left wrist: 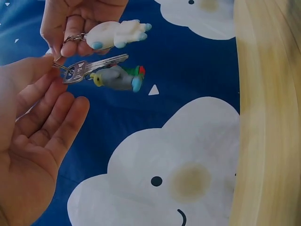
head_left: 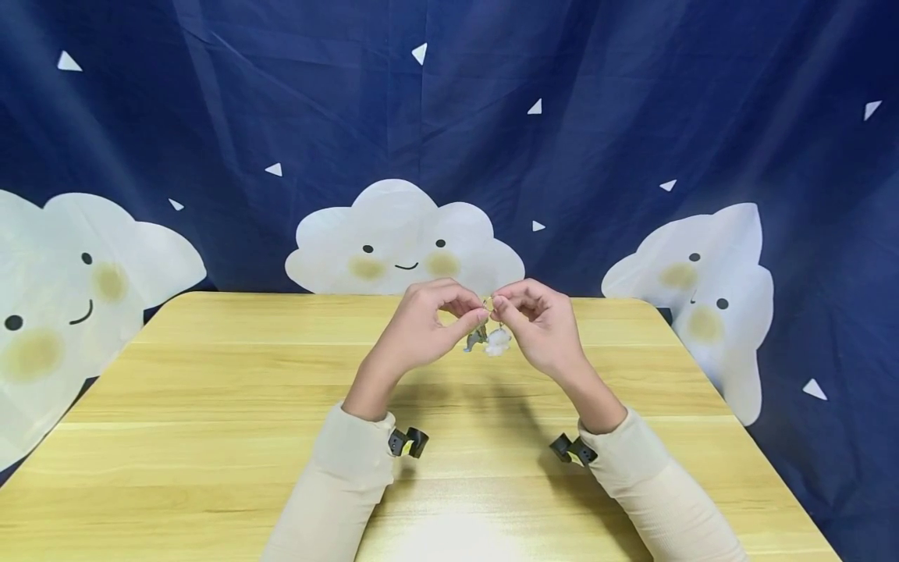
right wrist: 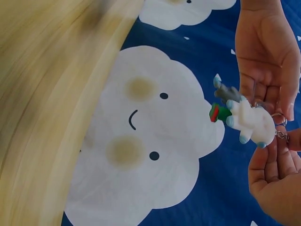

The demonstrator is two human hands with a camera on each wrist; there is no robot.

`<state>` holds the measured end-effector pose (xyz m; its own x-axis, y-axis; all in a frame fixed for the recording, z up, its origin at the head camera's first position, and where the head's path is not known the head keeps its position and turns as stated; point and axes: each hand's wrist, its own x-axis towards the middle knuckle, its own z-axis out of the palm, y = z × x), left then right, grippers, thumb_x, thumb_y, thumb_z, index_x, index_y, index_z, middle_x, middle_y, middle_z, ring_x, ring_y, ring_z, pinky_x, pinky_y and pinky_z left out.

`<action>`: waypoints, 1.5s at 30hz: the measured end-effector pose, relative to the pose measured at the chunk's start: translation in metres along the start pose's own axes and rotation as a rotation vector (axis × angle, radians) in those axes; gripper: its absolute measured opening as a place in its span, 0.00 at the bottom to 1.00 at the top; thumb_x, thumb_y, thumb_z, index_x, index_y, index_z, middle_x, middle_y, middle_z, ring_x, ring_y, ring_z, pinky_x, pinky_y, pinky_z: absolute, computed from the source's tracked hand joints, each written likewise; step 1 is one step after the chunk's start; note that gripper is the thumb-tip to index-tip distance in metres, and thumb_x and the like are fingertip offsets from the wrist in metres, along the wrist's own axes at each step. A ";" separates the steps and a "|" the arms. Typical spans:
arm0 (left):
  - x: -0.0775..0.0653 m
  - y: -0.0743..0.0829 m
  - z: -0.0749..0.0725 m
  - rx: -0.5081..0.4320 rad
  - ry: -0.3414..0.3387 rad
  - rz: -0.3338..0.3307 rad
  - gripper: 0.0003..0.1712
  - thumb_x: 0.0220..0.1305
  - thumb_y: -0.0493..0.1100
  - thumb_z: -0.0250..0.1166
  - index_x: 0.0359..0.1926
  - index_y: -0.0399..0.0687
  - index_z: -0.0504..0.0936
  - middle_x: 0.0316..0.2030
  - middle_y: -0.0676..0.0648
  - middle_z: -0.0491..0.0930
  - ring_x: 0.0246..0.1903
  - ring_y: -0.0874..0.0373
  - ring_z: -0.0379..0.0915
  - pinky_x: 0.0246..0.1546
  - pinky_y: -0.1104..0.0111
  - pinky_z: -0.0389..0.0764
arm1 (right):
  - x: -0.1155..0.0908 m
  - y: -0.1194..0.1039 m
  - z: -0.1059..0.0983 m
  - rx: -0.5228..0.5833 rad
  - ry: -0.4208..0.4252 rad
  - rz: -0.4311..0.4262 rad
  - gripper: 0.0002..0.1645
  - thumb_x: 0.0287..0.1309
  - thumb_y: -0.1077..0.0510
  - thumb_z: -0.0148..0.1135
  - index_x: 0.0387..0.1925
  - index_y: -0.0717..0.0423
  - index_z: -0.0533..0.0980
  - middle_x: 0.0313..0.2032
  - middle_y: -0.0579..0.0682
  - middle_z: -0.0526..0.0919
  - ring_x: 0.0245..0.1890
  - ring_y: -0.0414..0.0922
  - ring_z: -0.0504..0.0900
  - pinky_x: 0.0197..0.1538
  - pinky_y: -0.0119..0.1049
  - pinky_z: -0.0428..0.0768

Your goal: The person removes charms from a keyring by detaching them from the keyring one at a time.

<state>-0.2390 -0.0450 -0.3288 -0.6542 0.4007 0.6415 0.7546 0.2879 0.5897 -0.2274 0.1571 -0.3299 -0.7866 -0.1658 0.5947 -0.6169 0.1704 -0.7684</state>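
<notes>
Above the table, my left hand pinches a metal key ring between thumb and forefinger. A silver key and a small grey figurine with light-blue, red and green parts hang from that ring. Close beside it, my right hand pinches the chain end of a white figurine with pale blue tips. In the right wrist view the white figurine partly covers the grey one, and the key cannot be made out. Whether the chain is hooked onto the ring is unclear.
A light wooden table lies beneath both hands. Behind it hangs a dark blue curtain printed with smiling white clouds and small white triangles. Each sleeve cuff carries a small black camera, such as the left one.
</notes>
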 end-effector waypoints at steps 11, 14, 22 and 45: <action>0.001 0.002 -0.003 0.035 -0.038 0.012 0.05 0.69 0.43 0.70 0.37 0.47 0.88 0.32 0.56 0.83 0.33 0.65 0.77 0.41 0.67 0.82 | -0.002 0.002 0.000 -0.006 -0.004 -0.033 0.03 0.67 0.70 0.63 0.38 0.68 0.81 0.27 0.55 0.86 0.31 0.41 0.85 0.40 0.31 0.84; 0.001 0.002 -0.003 0.044 -0.054 -0.002 0.05 0.69 0.43 0.69 0.37 0.48 0.88 0.32 0.57 0.82 0.33 0.65 0.77 0.41 0.67 0.82 | -0.003 0.002 -0.001 -0.011 -0.001 -0.028 0.03 0.67 0.69 0.63 0.38 0.67 0.81 0.26 0.55 0.86 0.31 0.46 0.85 0.40 0.32 0.84; 0.001 0.002 -0.002 0.054 -0.079 -0.015 0.04 0.69 0.41 0.69 0.36 0.47 0.88 0.31 0.56 0.82 0.33 0.64 0.76 0.41 0.64 0.82 | -0.002 0.006 -0.002 -0.052 0.010 -0.007 0.04 0.68 0.66 0.64 0.38 0.65 0.82 0.26 0.54 0.86 0.32 0.48 0.86 0.37 0.31 0.82; -0.001 -0.001 -0.010 0.057 -0.066 -0.027 0.04 0.71 0.40 0.67 0.37 0.47 0.86 0.34 0.55 0.82 0.35 0.63 0.77 0.45 0.66 0.82 | 0.004 0.010 -0.007 -0.236 -0.131 0.005 0.05 0.69 0.63 0.64 0.40 0.61 0.83 0.30 0.50 0.87 0.32 0.43 0.84 0.36 0.31 0.79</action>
<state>-0.2395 -0.0549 -0.3249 -0.6708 0.4483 0.5908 0.7397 0.3474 0.5763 -0.2372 0.1652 -0.3332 -0.7891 -0.2862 0.5435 -0.6140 0.3905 -0.6859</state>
